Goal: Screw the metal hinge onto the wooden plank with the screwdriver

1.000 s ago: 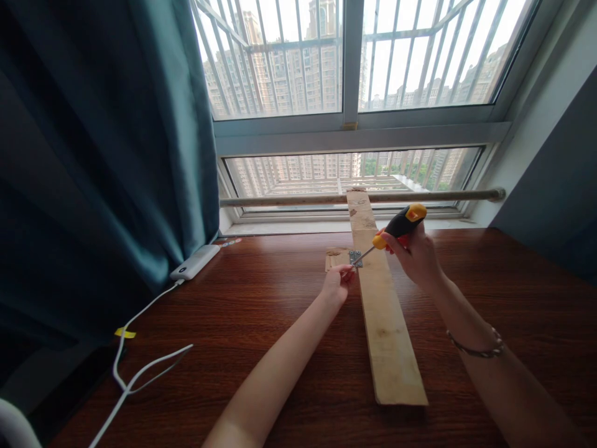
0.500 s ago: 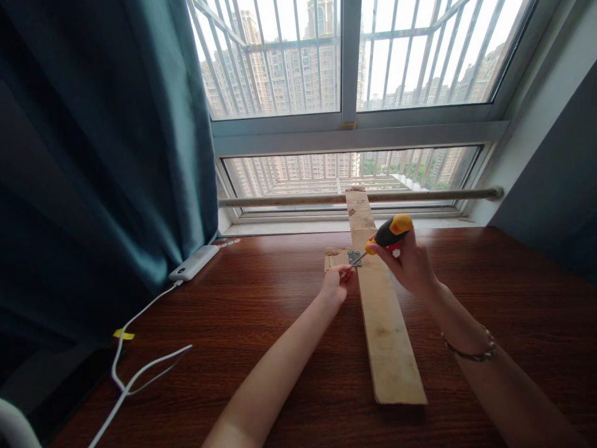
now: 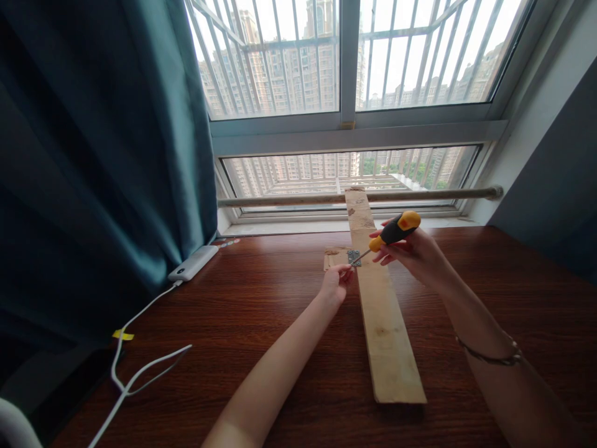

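A yellow-and-black screwdriver slants down to the left, its shaft tip at a small metal hinge plate. My right hand has its fingers around the handle. The plate spans a long pale wooden board and a short wooden block at its left side. At the plate's lower edge, my left hand pinches with thumb and forefinger near the screwdriver tip. Whatever lies between those fingertips is too small to make out.
The board lies on a dark reddish-brown wooden surface, its far end by a horizontal rail before the window. At left are a white power bank, a white cable and a blue curtain.
My right hand has turned and shifted slightly right on the screwdriver handle, its fingers looser, and the handle has tilted a little rightward. My left hand stays in place.
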A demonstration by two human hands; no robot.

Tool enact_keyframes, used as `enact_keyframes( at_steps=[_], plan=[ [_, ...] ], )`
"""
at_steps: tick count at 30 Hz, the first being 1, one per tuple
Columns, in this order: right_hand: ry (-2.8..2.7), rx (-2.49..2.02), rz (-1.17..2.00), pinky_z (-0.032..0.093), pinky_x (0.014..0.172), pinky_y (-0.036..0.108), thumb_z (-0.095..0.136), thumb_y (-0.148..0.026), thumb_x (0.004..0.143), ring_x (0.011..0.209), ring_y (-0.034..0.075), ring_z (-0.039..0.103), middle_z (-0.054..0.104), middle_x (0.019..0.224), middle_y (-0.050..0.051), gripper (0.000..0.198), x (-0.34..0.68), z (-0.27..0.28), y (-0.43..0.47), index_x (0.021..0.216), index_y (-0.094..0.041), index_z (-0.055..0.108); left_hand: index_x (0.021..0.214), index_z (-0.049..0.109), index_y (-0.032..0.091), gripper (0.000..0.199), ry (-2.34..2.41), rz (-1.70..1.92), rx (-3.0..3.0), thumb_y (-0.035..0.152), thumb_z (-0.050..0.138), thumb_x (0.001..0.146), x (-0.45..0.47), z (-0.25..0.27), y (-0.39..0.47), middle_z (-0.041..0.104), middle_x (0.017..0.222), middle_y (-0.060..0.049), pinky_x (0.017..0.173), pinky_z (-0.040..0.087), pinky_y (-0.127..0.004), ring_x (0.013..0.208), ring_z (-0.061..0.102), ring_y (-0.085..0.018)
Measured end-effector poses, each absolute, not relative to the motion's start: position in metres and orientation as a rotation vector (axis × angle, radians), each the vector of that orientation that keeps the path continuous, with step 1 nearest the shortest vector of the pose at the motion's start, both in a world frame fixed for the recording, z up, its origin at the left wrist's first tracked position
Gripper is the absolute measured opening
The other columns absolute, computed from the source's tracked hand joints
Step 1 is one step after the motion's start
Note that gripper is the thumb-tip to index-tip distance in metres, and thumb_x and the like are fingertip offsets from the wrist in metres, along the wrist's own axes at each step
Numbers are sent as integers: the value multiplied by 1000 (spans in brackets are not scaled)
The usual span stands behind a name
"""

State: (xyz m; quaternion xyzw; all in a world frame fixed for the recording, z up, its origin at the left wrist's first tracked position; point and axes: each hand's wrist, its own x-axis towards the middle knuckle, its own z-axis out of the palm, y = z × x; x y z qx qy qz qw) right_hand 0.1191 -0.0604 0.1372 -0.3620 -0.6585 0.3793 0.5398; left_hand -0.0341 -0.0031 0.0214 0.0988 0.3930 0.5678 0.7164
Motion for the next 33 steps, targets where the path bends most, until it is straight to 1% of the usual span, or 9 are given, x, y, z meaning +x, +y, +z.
enact_keyframes(
  at_steps=[7, 9, 12, 16, 19, 23, 26, 30, 33],
  plan=[
    [-1354, -1281, 80, 52, 52, 32, 78, -53, 56, 56, 21, 63, 64, 61, 2, 44, 110, 122, -51, 75, -19, 57, 59, 54, 11, 17, 882, 1248, 224, -5, 55, 66, -35, 22, -3, 59, 56, -2, 48, 43, -17, 47, 53, -7],
    [-1331, -1237, 175, 52, 50, 32, 77, -52, 58, 54, 20, 63, 67, 67, 3, 43, 108, 121, -50, 77, -18, 58, 60, 54, 11, 17, 885, 1248, 227, -5, 55, 67, -36, 21, -3, 60, 56, -2, 48, 44, -16, 47, 53, -7],
    [-1365, -1062, 593, 53, 46, 30, 77, -47, 61, 50, 18, 64, 70, 84, 7, 46, 111, 126, -50, 88, -16, 57, 59, 54, 10, 18, 888, 1248, 232, -5, 55, 67, -36, 22, -4, 60, 57, -2, 49, 43, -15, 47, 53, -6],
    [-1393, -901, 887, 59, 57, 34, 79, -42, 61, 61, 20, 69, 70, 94, 9, 43, 118, 132, -52, 88, -17, 56, 59, 54, 10, 18, 890, 1259, 228, -6, 54, 67, -35, 23, -5, 61, 59, -3, 50, 43, -15, 48, 53, -6],
    [-1444, -922, 846, 59, 55, 34, 77, -45, 64, 60, 21, 69, 70, 92, 8, 42, 117, 130, -52, 88, -17, 56, 59, 54, 10, 17, 901, 1253, 230, -5, 54, 68, -34, 23, -4, 60, 59, -3, 49, 43, -15, 48, 52, -6],
    [-1440, -1143, 394, 53, 46, 32, 78, -48, 60, 45, 20, 63, 66, 60, 1, 45, 108, 122, -50, 85, -17, 56, 59, 54, 10, 17, 914, 1253, 238, -5, 54, 68, -34, 21, -3, 60, 58, -3, 47, 42, -14, 48, 52, -6],
    [-1371, -1190, 197, 52, 45, 31, 79, -48, 59, 43, 19, 62, 63, 55, -2, 46, 103, 118, -48, 86, -18, 55, 60, 54, 10, 17, 913, 1259, 247, -5, 54, 68, -35, 20, -3, 60, 59, -3, 47, 42, -14, 48, 52, -6],
    [-1381, -1023, 605, 53, 42, 29, 78, -47, 60, 50, 19, 66, 70, 83, 4, 50, 107, 125, -48, 93, -19, 54, 60, 54, 11, 17, 925, 1240, 254, -4, 55, 68, -35, 21, -3, 60, 59, -4, 48, 43, -14, 48, 52, -6],
    [-1379, -911, 856, 59, 54, 33, 80, -44, 58, 59, 20, 69, 70, 93, 6, 49, 112, 132, -50, 91, -18, 55, 61, 54, 11, 17, 922, 1231, 256, -4, 55, 69, -35, 22, -4, 60, 58, -3, 48, 43, -14, 48, 52, -6]
  ],
)
